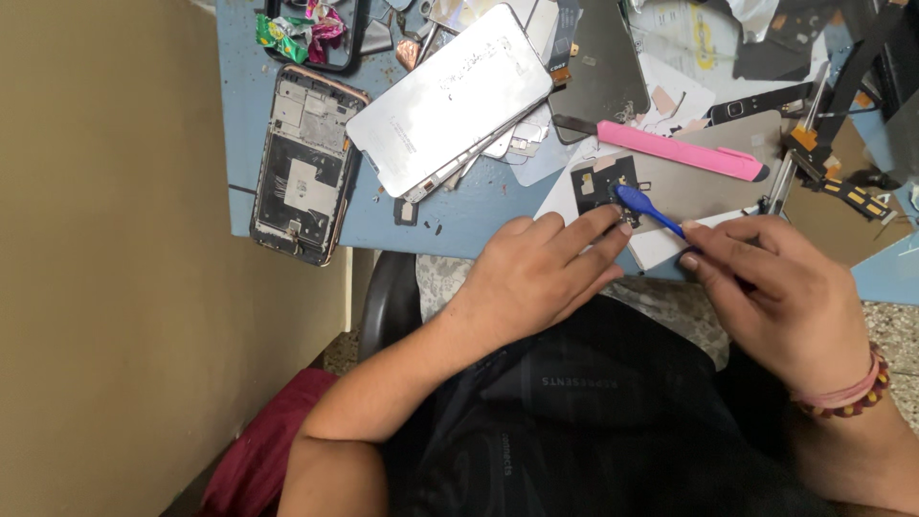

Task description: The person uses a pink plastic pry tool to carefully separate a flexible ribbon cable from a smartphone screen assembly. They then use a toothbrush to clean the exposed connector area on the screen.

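right hand [780,292]: pinching blue brush [643,207] | left hand [536,273]: flat on grey panel [708,182]

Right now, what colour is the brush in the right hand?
Blue: the brush held by the right hand has a blue head and handle, shown in the head view.

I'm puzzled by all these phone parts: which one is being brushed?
The grey metal plate at the table's near edge. The left hand pins it while the right hand works a blue brush on it. The opened phone lies untouched, far left.
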